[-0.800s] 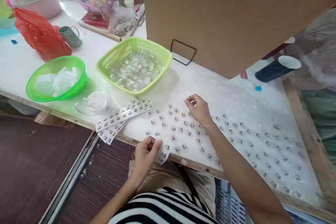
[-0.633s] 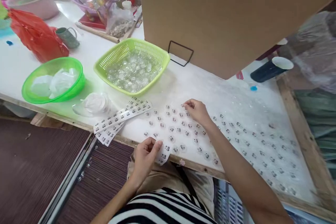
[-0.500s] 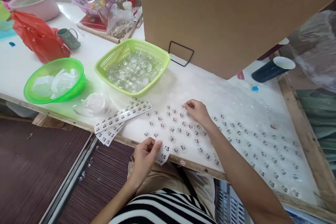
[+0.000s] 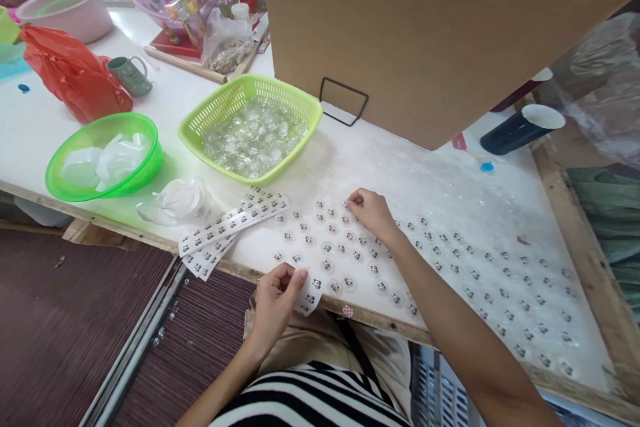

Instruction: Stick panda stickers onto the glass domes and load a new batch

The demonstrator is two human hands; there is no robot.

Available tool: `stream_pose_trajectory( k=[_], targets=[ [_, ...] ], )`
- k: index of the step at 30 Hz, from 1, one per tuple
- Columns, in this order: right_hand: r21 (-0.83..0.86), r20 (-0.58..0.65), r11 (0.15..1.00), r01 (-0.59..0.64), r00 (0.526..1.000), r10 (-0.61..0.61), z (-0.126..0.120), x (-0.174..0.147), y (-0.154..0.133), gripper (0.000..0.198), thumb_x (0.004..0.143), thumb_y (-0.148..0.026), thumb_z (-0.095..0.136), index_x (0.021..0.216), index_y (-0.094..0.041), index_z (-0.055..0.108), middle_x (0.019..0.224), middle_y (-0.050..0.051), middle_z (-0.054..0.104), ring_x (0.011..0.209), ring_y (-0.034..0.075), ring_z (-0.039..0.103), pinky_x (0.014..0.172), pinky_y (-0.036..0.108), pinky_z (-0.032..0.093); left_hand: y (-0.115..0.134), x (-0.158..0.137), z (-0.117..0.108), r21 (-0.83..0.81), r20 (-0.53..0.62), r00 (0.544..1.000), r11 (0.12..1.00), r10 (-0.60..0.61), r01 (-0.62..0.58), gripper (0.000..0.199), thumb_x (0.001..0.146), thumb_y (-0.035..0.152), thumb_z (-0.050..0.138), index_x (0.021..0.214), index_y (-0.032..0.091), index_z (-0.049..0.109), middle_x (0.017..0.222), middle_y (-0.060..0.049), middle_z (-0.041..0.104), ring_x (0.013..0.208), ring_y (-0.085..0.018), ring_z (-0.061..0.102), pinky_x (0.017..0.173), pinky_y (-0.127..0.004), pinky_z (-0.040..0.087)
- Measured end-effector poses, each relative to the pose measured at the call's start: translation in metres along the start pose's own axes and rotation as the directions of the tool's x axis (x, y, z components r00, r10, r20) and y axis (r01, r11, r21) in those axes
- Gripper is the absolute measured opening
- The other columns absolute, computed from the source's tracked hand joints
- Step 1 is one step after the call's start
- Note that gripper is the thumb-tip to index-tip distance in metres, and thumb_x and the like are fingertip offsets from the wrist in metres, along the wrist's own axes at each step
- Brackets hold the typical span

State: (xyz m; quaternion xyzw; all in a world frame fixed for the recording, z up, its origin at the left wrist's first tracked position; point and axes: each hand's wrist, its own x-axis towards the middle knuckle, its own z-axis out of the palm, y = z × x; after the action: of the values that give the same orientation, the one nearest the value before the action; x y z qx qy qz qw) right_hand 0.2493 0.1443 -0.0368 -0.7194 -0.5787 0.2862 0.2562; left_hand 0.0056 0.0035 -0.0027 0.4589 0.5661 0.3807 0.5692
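Observation:
My left hand [image 4: 277, 297] pinches a short white strip of panda stickers [image 4: 311, 297] at the table's front edge, the strip hanging over the wood. Farther forward, my right hand [image 4: 373, 212] is closed at the fingertips on a small panda sticker [image 4: 345, 205], low over the tabletop. Whether that sticker touches a clear disc beneath is too small to tell. Around both hands lie rows of clear round pieces [image 4: 349, 282], each with a black-and-white panda face. More sticker strips [image 4: 235, 221] lie overlapped to the left, partly past the edge.
A yellow-green basket [image 4: 187, 140] holds many clear round pieces. Left of it are a green bowl [image 4: 55, 180], a white roll in plastic [image 4: 180, 200], a red bag [image 4: 70, 73] and a mug [image 4: 131, 77]. A large cardboard panel [image 4: 400, 33] stands behind; a dark cup [image 4: 515, 130] lies right.
My right hand has shifted very slightly left and down with the small sticker. My left hand and its strip stay where they were; the view has turned a little.

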Motion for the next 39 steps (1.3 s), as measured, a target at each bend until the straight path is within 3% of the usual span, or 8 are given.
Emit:
stream_pose_trajectory(
  k=[7, 12, 22, 25, 29, 33, 37, 39],
  targets=[
    [-0.275, -0.015, 0.960, 0.055, 0.998, -0.061, 0.001, -0.005, -0.011, 0.015, 0.079, -0.014, 0.057, 0.093, -0.020, 0.058, 0.074, 0.002, 0.062, 0.067, 0.018, 0.056, 0.068, 0.030, 0.037, 0.002, 0.000, 0.001, 0.005, 0.000, 1.000, 1.000, -0.003, 0.003, 0.042, 0.087, 0.049, 0.063, 0.063, 0.017, 0.048, 0.054, 0.007, 0.035, 0.050, -0.008, 0.028, 0.047, -0.021, 0.021],
    [-0.356, -0.003, 0.929, 0.102, 0.994, -0.110, -0.002, -0.009, -0.009, 0.007, 0.082, -0.019, 0.056, 0.079, -0.020, 0.062, 0.083, 0.006, 0.059, 0.073, 0.020, 0.056, 0.074, 0.033, 0.038, 0.002, -0.001, 0.000, -0.006, 0.001, 1.000, 1.000, 0.008, -0.008, 0.042, 0.087, 0.049, 0.063, 0.063, 0.017, 0.049, 0.053, 0.007, 0.034, 0.050, -0.007, 0.028, 0.047, -0.020, 0.020],
    [0.082, -0.070, 0.976, 0.202, 0.978, -0.196, -0.011, -0.045, -0.007, 0.013, 0.086, -0.028, 0.054, 0.085, -0.021, 0.065, 0.081, 0.003, 0.062, 0.067, 0.016, 0.052, 0.070, 0.032, 0.041, 0.005, -0.002, 0.002, -0.018, 0.004, 1.000, 1.000, 0.003, -0.003, 0.042, 0.085, 0.050, 0.064, 0.063, 0.017, 0.050, 0.053, 0.007, 0.037, 0.049, -0.007, 0.029, 0.046, -0.020, 0.022],
    [0.272, 0.121, 0.947, 0.169, 0.971, -0.207, -0.017, -0.080, -0.028, 0.018, 0.089, -0.037, 0.056, 0.094, -0.023, 0.066, 0.086, 0.004, 0.066, 0.073, 0.017, 0.056, 0.069, 0.031, 0.043, 0.005, -0.002, 0.002, -0.015, -0.006, 1.000, 1.000, 0.003, -0.003, 0.042, 0.085, 0.049, 0.064, 0.063, 0.017, 0.050, 0.053, 0.007, 0.037, 0.049, -0.007, 0.030, 0.046, -0.020, 0.022],
    [0.423, 0.443, 0.904, 0.060, 0.857, -0.264, -0.015, -0.130, -0.048, 0.021, 0.083, -0.039, 0.068, 0.098, -0.025, 0.065, 0.082, 0.000, 0.065, 0.072, 0.016, 0.057, 0.067, 0.029, 0.044, 0.003, -0.002, 0.004, 0.009, -0.014, 1.000, 1.000, 0.005, -0.005, 0.042, 0.085, 0.048, 0.065, 0.062, 0.016, 0.051, 0.053, 0.006, 0.040, 0.050, -0.008, 0.032, 0.047, -0.020, 0.026],
    [0.429, 0.423, 0.903, 0.001, 0.884, -0.202, -0.009, -0.145, -0.048, 0.019, 0.087, -0.039, 0.063, 0.079, -0.021, 0.062, 0.071, -0.001, 0.061, 0.069, 0.014, 0.055, 0.063, 0.026, 0.041, 0.003, -0.003, 0.008, 0.022, 0.039, 0.999, 1.000, 0.011, -0.012, 0.038, 0.086, 0.045, 0.066, 0.066, 0.015, 0.056, 0.053, 0.005, 0.045, 0.050, -0.008, 0.036, 0.047, -0.019, 0.028],
    [0.430, 0.474, 0.902, -0.039, 0.860, -0.189, -0.009, -0.143, -0.043, 0.026, 0.091, -0.043, 0.058, 0.079, -0.021, 0.064, 0.068, -0.001, 0.061, 0.064, 0.013, 0.054, 0.058, 0.025, 0.038, 0.007, -0.005, 0.010, -0.024, 0.129, 0.992, 0.999, -0.018, 0.021, 0.030, 0.089, 0.043, 0.062, 0.095, 0.014, 0.063, 0.062, 0.001, 0.058, 0.054, -0.011, 0.048, 0.050, -0.020, 0.037],
    [0.420, 0.476, 0.907, -0.031, 0.858, -0.191, -0.011, -0.143, -0.042, 0.028, 0.092, -0.044, 0.056, 0.080, -0.021, 0.065, 0.070, -0.001, 0.062, 0.065, 0.014, 0.054, 0.058, 0.025, 0.038, 0.009, -0.005, 0.011, -0.029, 0.131, 0.991, 1.000, 0.001, 0.003, 0.028, 0.090, 0.042, 0.062, 0.093, 0.014, 0.063, 0.066, 0.000, 0.060, 0.058, -0.011, 0.050, 0.053, -0.020, 0.039]
  ],
)
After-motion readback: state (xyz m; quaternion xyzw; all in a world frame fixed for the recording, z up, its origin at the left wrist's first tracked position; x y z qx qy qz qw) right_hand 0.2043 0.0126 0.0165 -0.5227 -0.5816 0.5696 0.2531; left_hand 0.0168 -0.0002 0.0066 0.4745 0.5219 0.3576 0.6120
